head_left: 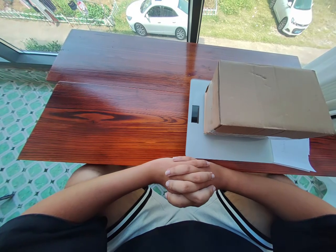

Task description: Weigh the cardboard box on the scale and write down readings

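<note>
My left hand [201, 176] and my right hand [181, 169] are clasped, their fingers interlaced, above my lap at the table's front edge. Both are closed around each other, and no object shows in them. Just beyond them lies a flat white scale-like board [236, 148] with a small dark display window [195, 114]. A closed brown cardboard box [267, 99] rests on this board and covers much of it. Some white paper sheets [292, 150] stick out at the board's right side, partly hidden under the box.
The reddish-brown wooden table [118, 129] has a stepped left edge and stretches to the windows. A dark window post [195, 21] rises behind it. Green patterned floor tiles [15, 136] show at the left. A pale curtain [321, 73] hangs at the right; parked cars stand outside.
</note>
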Tool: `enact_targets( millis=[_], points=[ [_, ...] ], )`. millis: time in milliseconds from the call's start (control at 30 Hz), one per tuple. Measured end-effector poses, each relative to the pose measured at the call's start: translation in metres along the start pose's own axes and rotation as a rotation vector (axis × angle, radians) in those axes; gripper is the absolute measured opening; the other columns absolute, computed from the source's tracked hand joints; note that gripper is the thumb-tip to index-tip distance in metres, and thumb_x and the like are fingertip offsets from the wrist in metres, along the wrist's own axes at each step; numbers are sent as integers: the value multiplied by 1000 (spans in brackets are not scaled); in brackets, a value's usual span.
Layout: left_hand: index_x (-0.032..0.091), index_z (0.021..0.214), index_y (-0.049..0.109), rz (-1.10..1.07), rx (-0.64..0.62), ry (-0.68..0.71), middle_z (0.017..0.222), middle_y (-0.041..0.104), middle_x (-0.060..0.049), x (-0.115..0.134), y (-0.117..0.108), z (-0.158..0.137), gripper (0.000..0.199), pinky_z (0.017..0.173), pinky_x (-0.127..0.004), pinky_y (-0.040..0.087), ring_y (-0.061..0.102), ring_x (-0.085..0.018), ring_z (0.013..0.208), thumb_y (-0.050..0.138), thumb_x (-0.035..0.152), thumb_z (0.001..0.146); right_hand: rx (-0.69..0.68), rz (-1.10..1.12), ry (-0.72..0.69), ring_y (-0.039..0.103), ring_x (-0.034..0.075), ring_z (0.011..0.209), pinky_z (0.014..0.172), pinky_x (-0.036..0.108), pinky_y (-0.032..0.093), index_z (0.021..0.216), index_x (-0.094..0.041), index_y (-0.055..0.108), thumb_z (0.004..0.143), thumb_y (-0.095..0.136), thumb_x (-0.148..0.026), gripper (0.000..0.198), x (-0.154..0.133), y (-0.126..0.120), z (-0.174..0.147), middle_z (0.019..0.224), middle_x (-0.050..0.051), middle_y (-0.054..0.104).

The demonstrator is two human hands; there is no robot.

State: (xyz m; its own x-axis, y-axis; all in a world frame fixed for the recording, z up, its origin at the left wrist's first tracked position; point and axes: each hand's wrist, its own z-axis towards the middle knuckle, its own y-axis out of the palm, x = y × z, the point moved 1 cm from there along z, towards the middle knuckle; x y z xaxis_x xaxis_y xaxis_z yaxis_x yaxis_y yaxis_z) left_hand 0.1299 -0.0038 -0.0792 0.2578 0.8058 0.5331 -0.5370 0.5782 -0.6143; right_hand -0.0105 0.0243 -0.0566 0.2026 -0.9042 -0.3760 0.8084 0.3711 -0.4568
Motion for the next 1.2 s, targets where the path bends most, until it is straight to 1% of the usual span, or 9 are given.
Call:
enact_targets(
  millis=[100, 167, 267, 367, 533, 700, 900, 1067, 1200],
  points=[
    [37, 153, 51, -47, 74, 188, 132, 69, -12, -8, 3, 8, 76, 57, -21, 60, 74, -29, 106, 78, 20, 84, 10, -14, 31, 71, 39, 108, 89, 59, 62, 122, -27, 71, 84, 75, -20, 39, -1, 0, 0, 110, 18, 69],
    [32, 139, 65, -130, 50, 400, 101, 78, -7, -26, 7, 27, 63, 61, -19, 61, 76, -24, 95, 77, 11, 80, 5, -16, 34, 71, 38, 107, 89, 58, 62, 121, -28, 71, 84, 76, -21, 38, -1, 0, 1, 109, 18, 70],
    [29, 88, 77, -288, -318, 848, 45, 54, 5, -62, 18, 65, 21, 65, -19, 61, 75, -21, 74, 77, 11, 78, 17, 0, 42, 71, 39, 107, 88, 57, 62, 120, -27, 71, 84, 75, -19, 38, -2, 0, 3, 108, 17, 69],
    [29, 64, 67, -301, -453, 943, 34, 35, 8, -84, 22, 89, 22, 64, -19, 60, 72, -19, 62, 76, 17, 80, 11, 0, 51, 71, 38, 107, 88, 57, 63, 121, -29, 70, 84, 75, -19, 39, -2, 0, 4, 108, 17, 68],
    [29, 84, 74, -274, -308, 547, 50, 55, 4, -40, 13, 53, 17, 56, -17, 59, 76, -21, 73, 72, 12, 83, -8, -7, 17, 70, 39, 110, 90, 58, 62, 125, -27, 68, 84, 74, -17, 43, 0, 0, 1, 111, 19, 67],
    [37, 136, 64, -180, 22, -18, 128, 71, -9, 8, 3, 5, 56, 52, -17, 59, 76, -26, 99, 74, 15, 86, -17, -8, -24, 68, 45, 112, 89, 64, 61, 130, -21, 65, 81, 71, -9, 51, 1, 2, -2, 114, 23, 63],
    [42, 121, 76, -140, -49, -273, 136, 68, -6, 2, 1, 8, 46, 52, -25, 62, 66, -39, 122, 84, 39, 76, -3, -2, 29, 71, 39, 106, 88, 56, 63, 123, -28, 70, 83, 75, -17, 42, -3, -2, 5, 108, 18, 68],
    [45, 128, 72, -47, -14, -196, 135, 70, -3, -3, -1, 10, 56, 69, -33, 64, 58, -39, 133, 85, 44, 74, -7, -14, 58, 72, 36, 106, 88, 55, 64, 122, -33, 69, 86, 74, -22, 38, -4, -4, 8, 108, 14, 70],
    [40, 132, 71, 15, 8, -92, 133, 71, -6, -5, 0, 7, 56, 58, -25, 62, 62, -39, 128, 83, 43, 78, -3, -29, 34, 73, 37, 102, 83, 53, 65, 119, -31, 70, 84, 76, -22, 36, -5, -4, 11, 105, 14, 71]
  ],
)
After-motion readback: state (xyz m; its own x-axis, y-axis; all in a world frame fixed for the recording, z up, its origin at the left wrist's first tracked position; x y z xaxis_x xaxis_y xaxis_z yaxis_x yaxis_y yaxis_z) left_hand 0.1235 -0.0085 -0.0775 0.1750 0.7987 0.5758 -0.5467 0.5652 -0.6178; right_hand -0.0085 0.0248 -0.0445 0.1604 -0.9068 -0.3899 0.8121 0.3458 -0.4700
